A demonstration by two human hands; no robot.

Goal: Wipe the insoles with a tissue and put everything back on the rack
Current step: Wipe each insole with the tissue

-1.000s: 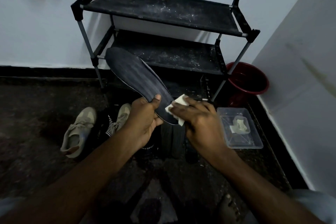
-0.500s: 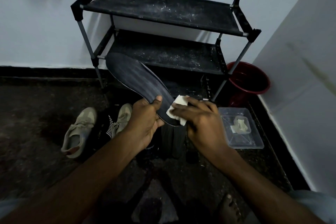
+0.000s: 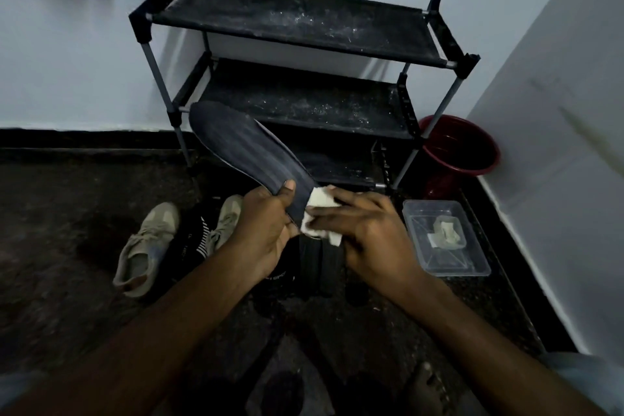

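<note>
Left hand [image 3: 266, 230] has the insole [image 3: 243, 149] by its heel end. The grip is closed on it with the thumb on top and the fingers underneath. The insole is up in the air in front of the rack's [image 3: 304, 27] lower shelves. It's tilted, with the toe end pointing up toward the rack's left legs.

Right hand [image 3: 371, 240] has a white tissue [image 3: 320, 206] clamped onto that same heel end. The fingers are closed over it and the tissue is folded round the edge. Can't see the thumb. The two hands are almost touching, just in front of the rack.

The rack shelves look dusty with whitish specks. On the floor in front of the rack's left side are two tan shoes [image 3: 148, 243] with something dark and striped between them. Right under the hands there's more dark stuff, too murky to tell what. A red bucket [image 3: 462, 145] sits just right of the rack in the corner. In front of the bucket there's a clear plastic box [image 3: 445, 236] with some crumpled pale bits in it.
</note>
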